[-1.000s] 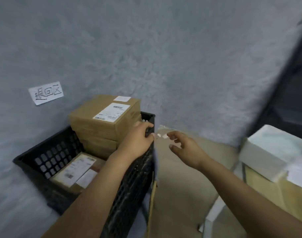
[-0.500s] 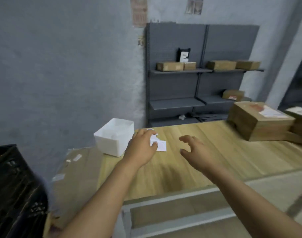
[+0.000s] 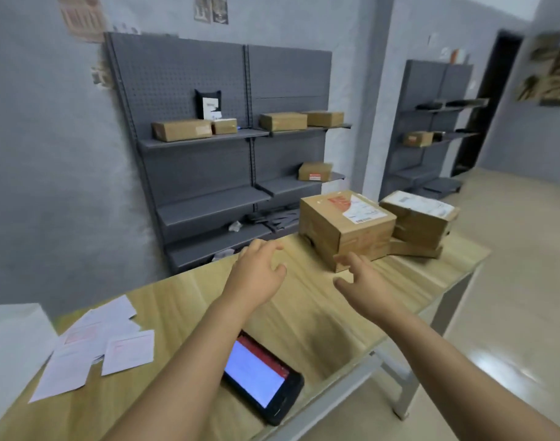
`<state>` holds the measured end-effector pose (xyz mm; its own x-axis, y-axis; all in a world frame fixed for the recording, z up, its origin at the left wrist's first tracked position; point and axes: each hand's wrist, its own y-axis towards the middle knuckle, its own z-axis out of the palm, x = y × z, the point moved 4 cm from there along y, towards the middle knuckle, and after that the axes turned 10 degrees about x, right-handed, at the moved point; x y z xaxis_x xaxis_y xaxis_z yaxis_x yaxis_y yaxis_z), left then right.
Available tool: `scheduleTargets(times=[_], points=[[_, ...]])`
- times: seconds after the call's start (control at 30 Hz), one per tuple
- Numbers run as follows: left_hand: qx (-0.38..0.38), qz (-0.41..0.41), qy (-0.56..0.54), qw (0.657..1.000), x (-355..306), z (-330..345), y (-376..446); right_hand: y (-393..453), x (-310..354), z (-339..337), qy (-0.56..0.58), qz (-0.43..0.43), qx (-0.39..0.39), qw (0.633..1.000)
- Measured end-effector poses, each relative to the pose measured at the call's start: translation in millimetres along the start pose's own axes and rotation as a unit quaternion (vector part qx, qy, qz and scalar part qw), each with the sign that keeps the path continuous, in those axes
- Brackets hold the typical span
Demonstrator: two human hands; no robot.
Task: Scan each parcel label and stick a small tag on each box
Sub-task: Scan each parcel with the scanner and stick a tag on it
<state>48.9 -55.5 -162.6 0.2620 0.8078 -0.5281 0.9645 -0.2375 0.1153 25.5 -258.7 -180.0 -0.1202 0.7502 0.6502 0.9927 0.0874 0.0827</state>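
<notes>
Left hand [image 3: 256, 276] and right hand [image 3: 366, 286] hovering over desk [image 3: 320, 316], grip apart, empty, near labelled box [image 3: 345, 229], scanner [image 3: 261, 378] lying under the left forearm

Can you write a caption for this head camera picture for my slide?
Both open hands, left and right, reach toward a labelled cardboard box on the wooden table.

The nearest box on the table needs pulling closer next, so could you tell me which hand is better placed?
Probably the right hand: its open fingers nearly reach the box, at its near corner. The left hand, also open and empty, hovers farther left over the bare table.
</notes>
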Motion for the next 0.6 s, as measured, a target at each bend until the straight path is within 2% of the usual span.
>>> scheduleTargets(times=[0.3, 0.47, 0.6], points=[[0.032, -0.01, -0.053, 0.998, -44.8, 59.1, 113.1, 70.3, -84.1, -64.7, 0.028, 0.048, -0.042, 0.998], [0.012, -0.095, -0.105, 0.99, -53.5, 81.4, 156.3, 121.7, -120.4, -92.5, 0.04, 0.054, -0.049, 0.997], [-0.001, -0.189, -0.186, 0.964, -51.8, 98.1, 175.9, 159.4, -141.5, -103.3, 0.051, 0.058, -0.021, 0.997]])
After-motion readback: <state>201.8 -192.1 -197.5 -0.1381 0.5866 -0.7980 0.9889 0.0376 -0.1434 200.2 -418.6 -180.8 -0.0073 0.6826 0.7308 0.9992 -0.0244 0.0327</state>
